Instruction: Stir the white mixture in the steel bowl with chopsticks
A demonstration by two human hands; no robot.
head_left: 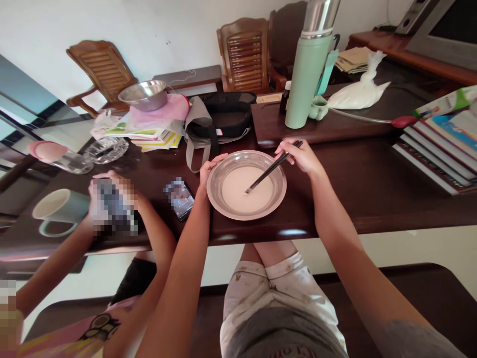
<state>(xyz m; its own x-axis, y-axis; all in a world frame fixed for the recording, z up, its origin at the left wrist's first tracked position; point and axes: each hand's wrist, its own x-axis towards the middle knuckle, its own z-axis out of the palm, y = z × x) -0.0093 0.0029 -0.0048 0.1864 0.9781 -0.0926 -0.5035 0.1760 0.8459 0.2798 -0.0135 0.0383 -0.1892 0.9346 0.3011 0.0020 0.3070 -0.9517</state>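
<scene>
While my left hand (213, 168) grips the metal bowl (246, 217), my right hand (298, 155) holds black chopsticks (269, 171) in it.
The bowl sits between my hands, close to the near edge of the dark table (357, 199), with my left fingers closed on its far-left rim. My right hand is just beyond the far-right rim, closed around the upper part of the chopsticks; they slant down to my left, tips in the pale liquid (242, 201). A phone (182, 200) lies left of my left forearm, near that same edge, and further left another person's hands (112, 199) hold a blurred-out object. The green flask (307, 79) stands upright beyond my right hand.
</scene>
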